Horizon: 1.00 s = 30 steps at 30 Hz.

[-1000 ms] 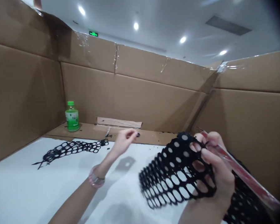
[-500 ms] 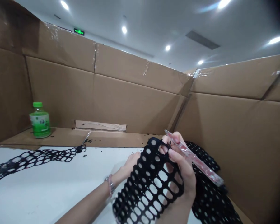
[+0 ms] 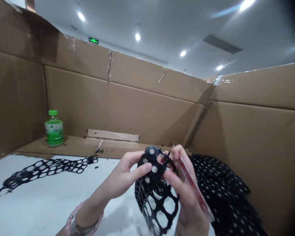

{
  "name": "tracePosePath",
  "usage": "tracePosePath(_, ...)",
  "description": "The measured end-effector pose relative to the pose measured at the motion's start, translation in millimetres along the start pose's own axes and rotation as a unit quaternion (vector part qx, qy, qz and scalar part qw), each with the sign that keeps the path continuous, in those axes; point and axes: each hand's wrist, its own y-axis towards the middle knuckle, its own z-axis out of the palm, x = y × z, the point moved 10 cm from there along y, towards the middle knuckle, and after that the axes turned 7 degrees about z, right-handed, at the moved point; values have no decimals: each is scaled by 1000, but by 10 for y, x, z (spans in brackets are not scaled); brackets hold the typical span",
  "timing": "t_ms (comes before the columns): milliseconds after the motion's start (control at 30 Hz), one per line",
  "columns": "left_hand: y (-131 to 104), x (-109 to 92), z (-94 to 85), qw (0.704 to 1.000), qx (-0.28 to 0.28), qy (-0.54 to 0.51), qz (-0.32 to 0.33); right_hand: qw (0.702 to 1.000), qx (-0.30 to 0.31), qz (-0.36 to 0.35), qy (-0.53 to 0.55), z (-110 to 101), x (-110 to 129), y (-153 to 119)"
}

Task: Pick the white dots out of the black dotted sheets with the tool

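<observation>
My left hand (image 3: 129,173) pinches the upper end of a black strip of fabric with round holes (image 3: 155,196), its thumb lying across the front. The strip hangs in a loose curl; its lower part is a net of large openings. In my right hand (image 3: 186,190) is a slim tool with a thin dark tip and a red handle under clear plastic (image 3: 195,188), slanting down to the right. The fingers of that hand also touch the strip's right edge, where thin black threads or cut bits stand out. The exact kind of tool is unclear.
On the white table (image 3: 71,196) lies another black net strip (image 3: 46,168). A green bottle (image 3: 54,129) stands at the back left. Dotted black fabric (image 3: 226,186) is piled at the right. Cardboard walls (image 3: 147,105) surround the table, with dark scraps along the back.
My left hand has come up from behind the strip to grip its top in front. The strip has turned and curled downward. The tool tilts more steeply, and the view has shifted slightly.
</observation>
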Motion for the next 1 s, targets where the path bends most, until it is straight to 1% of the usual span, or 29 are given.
tracePosePath(67,-20,-17,-52,1000,-5,11,2,998,43,47,20,96,-127,-1)
tracePosePath(100,-26,-30,-82,1000,-11,26,8,996,55,69,33,137,-187,-4)
tracePosePath(133,-32,-56,-129,998,-28,51,22,994,53,84,43,156,-233,-4)
tracePosePath(167,-41,-110,-200,993,-63,88,48,994,45,91,48,168,-263,0)
tracePosePath(200,-64,-200,-286,980,-112,138,86,994,36,94,53,182,-280,7)
tracePosePath(233,-107,-321,-361,958,-166,191,134,994,25,90,58,194,-282,18)
tracePosePath(267,-157,-445,-389,933,-204,235,183,994,16,84,64,206,-274,29)
tracePosePath(300,-192,-544,-369,913,-218,260,227,995,6,75,70,215,-256,41)
tracePosePath(333,-201,-606,-320,905,-207,266,261,995,1,67,74,226,-236,50)
tracePosePath(367,-189,-634,-264,907,-182,257,278,995,-5,59,75,232,-213,57)
tracePosePath(400,-161,-631,-219,917,-154,243,278,996,-12,52,71,229,-189,60)
tracePosePath(433,-130,-608,-200,927,-134,229,263,997,-18,48,62,223,-169,60)
tracePosePath(533,-62,-479,-242,951,-123,221,176,999,-33,39,8,193,-121,43)
tracePosePath(600,-33,-366,-237,967,-107,199,121,998,-46,35,-41,167,-98,26)
tracePosePath(667,-20,-284,-207,975,-98,176,95,994,-61,29,-86,143,-81,9)
tracePosePath(767,-5,-231,-165,971,-119,176,105,990,-78,14,-120,126,-68,-9)
tracePosePath(833,19,-168,-183,969,-151,161,109,989,-80,10,-128,130,-83,-10)
tracePosePath(900,59,-39,-272,972,-188,108,90,988,-71,11,-135,142,-108,2)
tracePosePath(967,115,113,-425,973,-214,60,67,988,-56,17,-142,132,-121,21)
tracePosePath(1000,148,187,-524,972,-221,48,59,988,-57,19,-141,93,-110,27)
